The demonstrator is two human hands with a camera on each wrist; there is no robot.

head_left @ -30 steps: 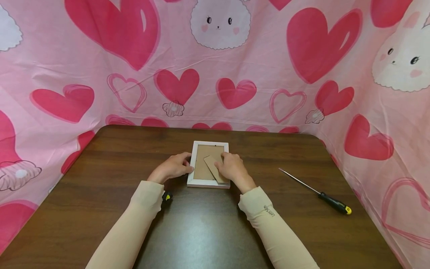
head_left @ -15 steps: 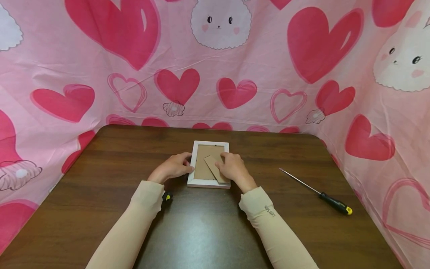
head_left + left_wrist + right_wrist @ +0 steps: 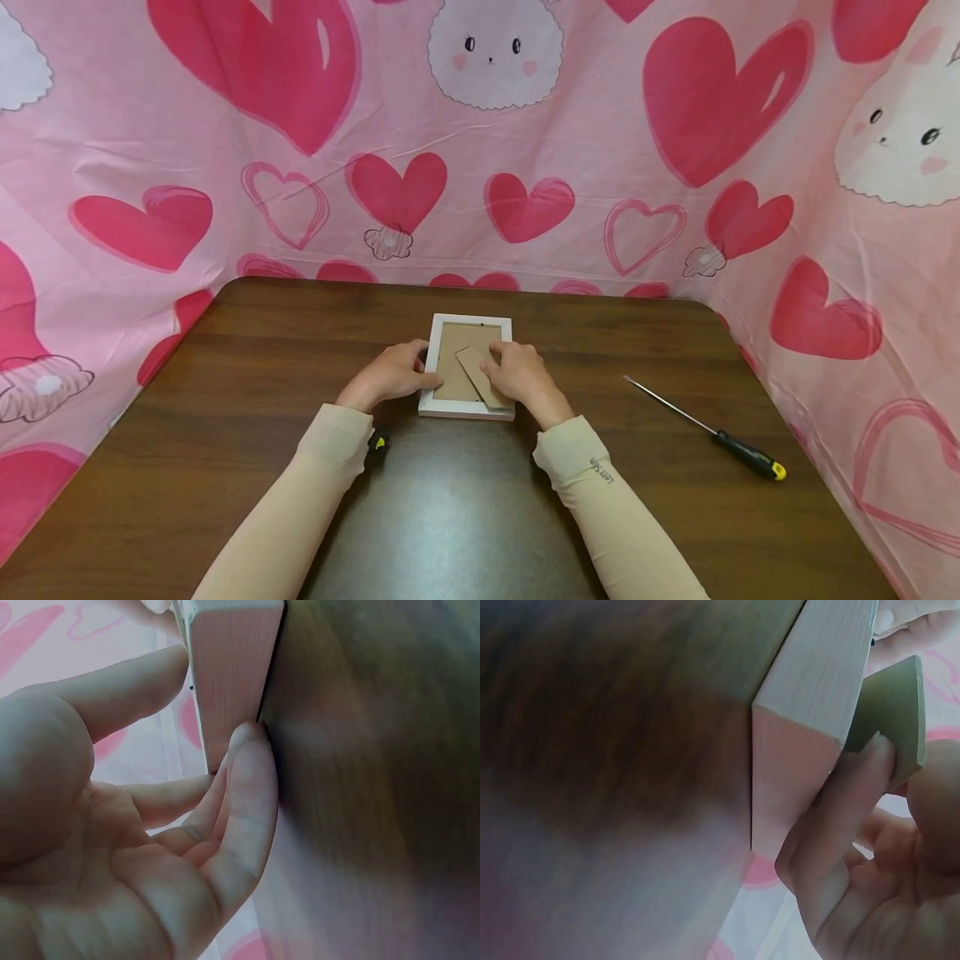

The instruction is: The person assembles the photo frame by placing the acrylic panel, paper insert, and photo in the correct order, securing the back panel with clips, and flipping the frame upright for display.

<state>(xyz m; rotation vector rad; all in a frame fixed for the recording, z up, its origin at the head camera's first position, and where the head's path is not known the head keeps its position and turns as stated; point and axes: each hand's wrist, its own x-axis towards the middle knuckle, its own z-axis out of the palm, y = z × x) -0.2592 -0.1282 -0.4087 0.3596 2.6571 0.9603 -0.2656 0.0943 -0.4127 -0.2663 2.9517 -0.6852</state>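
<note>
A white picture frame (image 3: 427, 367) lies face down on the brown table, its tan backing board (image 3: 452, 379) upward. From the backing board, a narrow cardboard stand flap (image 3: 477, 380) slants toward the near right corner. My left hand (image 3: 390, 372) grips the frame's left side; its thumb reaches over the edge onto the back, while its fingers (image 3: 251, 772) touch the side wall. At the right side, my right hand (image 3: 522, 372) pinches the stand flap (image 3: 892, 712) between thumb and finger. The frame's front is hidden.
A screwdriver (image 3: 708, 429) with a black and yellow handle lies at the right of the table (image 3: 637, 517). Another black and yellow object (image 3: 379, 442) is partly hidden by the left sleeve. Pink heart-patterned cloth (image 3: 525, 142) hangs behind and at both sides.
My left hand has shifted slightly right, its thumb now further over the frame's back. My right hand, the stand flap and the frame look nearly unchanged.
</note>
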